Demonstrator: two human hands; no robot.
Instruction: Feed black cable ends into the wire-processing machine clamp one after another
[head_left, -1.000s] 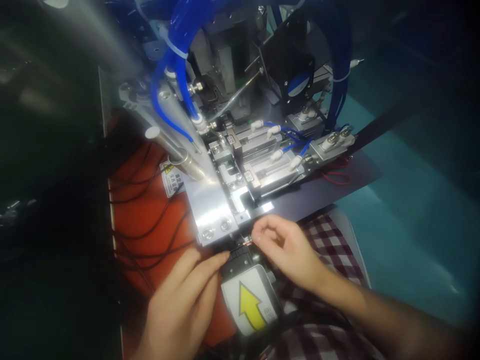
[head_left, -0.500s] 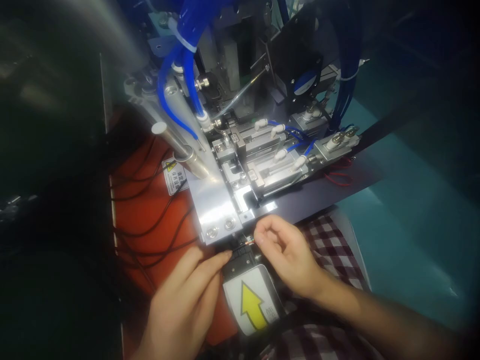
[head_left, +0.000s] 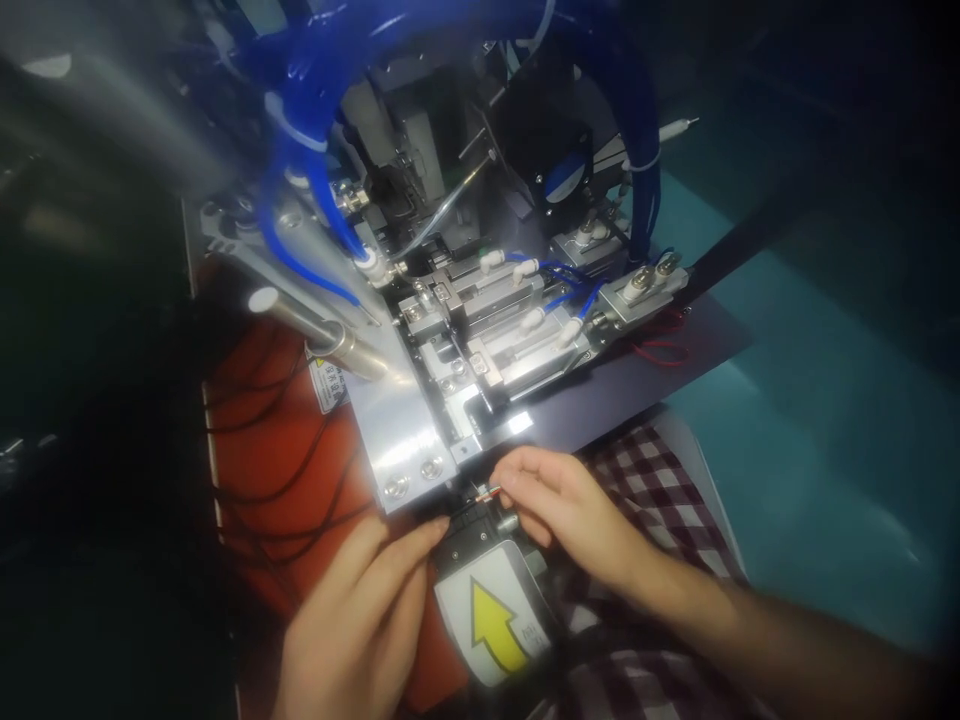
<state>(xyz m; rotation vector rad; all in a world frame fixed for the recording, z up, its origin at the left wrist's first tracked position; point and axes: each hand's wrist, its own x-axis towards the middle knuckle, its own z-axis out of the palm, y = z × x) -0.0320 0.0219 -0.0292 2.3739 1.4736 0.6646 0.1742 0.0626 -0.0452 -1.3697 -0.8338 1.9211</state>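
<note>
Thin coloured wires [head_left: 488, 493], orange and white among them, stick out of the end of a dark cable [head_left: 466, 503] at the front of a metal machine. My right hand [head_left: 559, 500] pinches the wires between thumb and forefinger, its other fingers curled loosely below. On the cable's other side, my left hand [head_left: 367, 610] is closed, its fingertips on the dark cable. Both hands are just in front of the machine's metal plate [head_left: 405, 440], above a black block [head_left: 469, 540] and a white cover with a yellow arrow [head_left: 491, 620].
Behind the hands are pneumatic cylinders [head_left: 525, 350] with blue air hoses [head_left: 307, 190]. A metal post [head_left: 300, 325] rises at the left. Black cables [head_left: 277, 480] lie over the orange surface [head_left: 259, 440]. Checked cloth [head_left: 645, 490] is under my right forearm.
The view has shifted, so the machine appears further left. My right hand's lower fingers have loosened and dropped a little, while its pinch stays on the wires. My left hand stays at the cable.
</note>
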